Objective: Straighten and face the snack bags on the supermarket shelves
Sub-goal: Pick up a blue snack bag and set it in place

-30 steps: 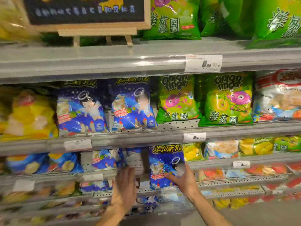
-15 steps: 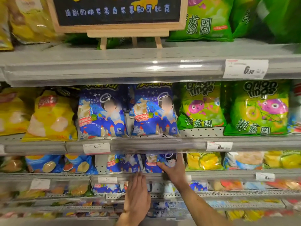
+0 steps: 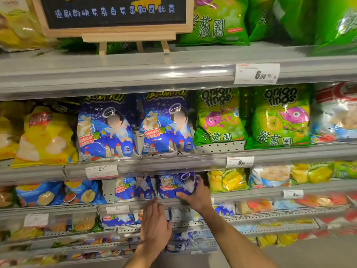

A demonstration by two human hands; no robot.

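On the third shelf down, my right hand (image 3: 195, 196) grips a blue snack bag (image 3: 174, 185) by its lower right corner, thumb across the front, and the bag sits on the shelf. Another blue bag (image 3: 135, 188) stands just left of it. My left hand (image 3: 155, 227) hovers below, fingers straight, with the fingertips at the front rail (image 3: 135, 205) of that shelf and nothing in it. Two larger blue bags (image 3: 106, 128) (image 3: 166, 122) stand upright on the shelf above.
Green onion-ring bags (image 3: 218, 117) (image 3: 280, 117) and yellow chip bags (image 3: 46, 136) flank the blue ones. A wooden chalkboard sign (image 3: 116, 16) stands on the top shelf. Price tags (image 3: 256, 73) hang on the rails. Lower shelves hold more small bags.
My right hand has pushed the blue bag up and back onto its shelf. My left hand rose to the shelf rail. The view has moved closer and shifted left.
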